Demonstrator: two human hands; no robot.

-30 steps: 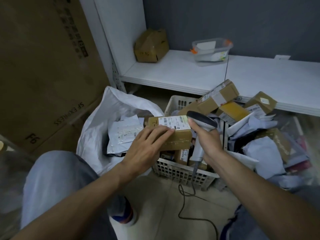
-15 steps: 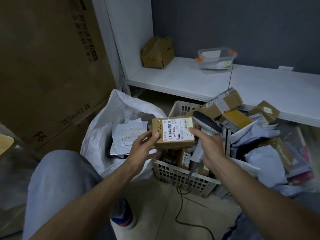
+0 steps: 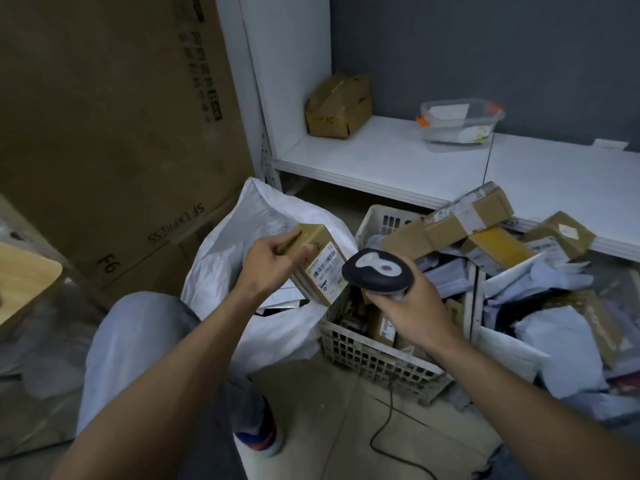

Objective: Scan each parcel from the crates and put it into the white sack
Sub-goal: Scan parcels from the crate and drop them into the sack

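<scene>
Gripping a small brown parcel [image 3: 318, 268] in my left hand [image 3: 273, 261], fingers curling over its top edge. Parcel is sitting tilted at frame centre, over the right edge of the white sack [image 3: 242, 237], just beside the left corner of the crate [image 3: 374, 355], barcode label facing right. My right hand [image 3: 412, 306] is clenching the scanner [image 3: 377, 270] handle, dark head just beside the label, cable trailing to the floor. Sack is lying open centre-left. Crate is holding more boxes, piling above its rim.
</scene>
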